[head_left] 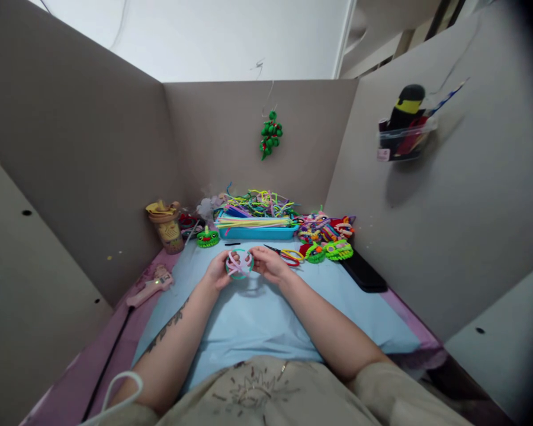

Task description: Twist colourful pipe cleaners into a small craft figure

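Between my hands, above the blue table cover [244,331], is a ring of teal pipe cleaner with pink pipe cleaners bent across it [240,266]. My left hand [219,270] pinches its left side. The fingers of my right hand [269,264] close on its right side, partly hidden behind the loops. Just beyond my right hand lie scissors [293,256] with red and yellow handles. A small black strip [232,244] rests on the cover past the ring.
A blue tray [257,232] heaped with pipe cleaners stands at the back. Finished colourful pieces [337,249] sit to its right by a black flat case [364,273]. At left are a lidded cup [166,231] and a pink corded glue gun [153,289]. Grey panels [249,136] enclose the table.
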The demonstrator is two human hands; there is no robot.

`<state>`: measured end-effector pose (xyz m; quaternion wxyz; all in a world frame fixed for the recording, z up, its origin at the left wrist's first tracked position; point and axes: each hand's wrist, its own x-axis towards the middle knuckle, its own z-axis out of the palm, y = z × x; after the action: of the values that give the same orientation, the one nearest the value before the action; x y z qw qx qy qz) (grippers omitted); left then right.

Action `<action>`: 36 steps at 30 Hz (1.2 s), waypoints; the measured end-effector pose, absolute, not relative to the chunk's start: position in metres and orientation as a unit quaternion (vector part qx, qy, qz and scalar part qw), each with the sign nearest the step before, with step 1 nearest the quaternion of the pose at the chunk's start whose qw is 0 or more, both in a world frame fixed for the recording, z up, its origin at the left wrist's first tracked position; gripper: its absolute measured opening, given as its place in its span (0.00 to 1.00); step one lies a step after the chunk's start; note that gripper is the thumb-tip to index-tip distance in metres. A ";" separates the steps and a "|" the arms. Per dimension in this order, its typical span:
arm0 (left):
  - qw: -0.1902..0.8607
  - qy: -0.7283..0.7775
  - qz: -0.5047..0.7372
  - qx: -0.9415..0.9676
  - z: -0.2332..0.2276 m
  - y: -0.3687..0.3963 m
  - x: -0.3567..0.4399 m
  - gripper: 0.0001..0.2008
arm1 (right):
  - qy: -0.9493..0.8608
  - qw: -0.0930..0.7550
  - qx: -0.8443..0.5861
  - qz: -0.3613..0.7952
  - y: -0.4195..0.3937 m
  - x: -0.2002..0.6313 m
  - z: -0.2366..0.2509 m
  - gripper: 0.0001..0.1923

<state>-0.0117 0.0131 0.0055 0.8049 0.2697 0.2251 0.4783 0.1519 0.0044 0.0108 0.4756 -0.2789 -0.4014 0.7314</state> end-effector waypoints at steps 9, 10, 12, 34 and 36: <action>0.763 0.244 0.567 0.194 0.010 0.020 -0.016 0.08 | -0.390 0.453 -0.273 0.754 0.005 0.149 0.005 0.14; 0.762 0.241 0.570 0.192 0.010 0.020 -0.016 0.09 | -0.392 0.447 -0.273 0.756 0.005 0.147 0.004 0.13; 0.764 0.231 0.572 0.192 0.009 0.020 -0.015 0.09 | -0.387 0.442 -0.274 0.761 0.005 0.144 0.001 0.11; 0.496 0.348 0.432 0.668 0.016 -0.007 -0.005 0.14 | -0.589 0.376 -0.320 0.640 -0.001 0.155 0.017 0.04; 0.487 0.362 0.445 0.658 0.015 -0.006 -0.005 0.14 | -0.584 0.383 -0.318 0.641 0.001 0.156 0.016 0.05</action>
<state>-0.0054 -0.0056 0.0155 0.4872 0.6580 0.3625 0.4454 0.1563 0.0005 0.0162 0.3829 -0.3183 -0.5841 0.6410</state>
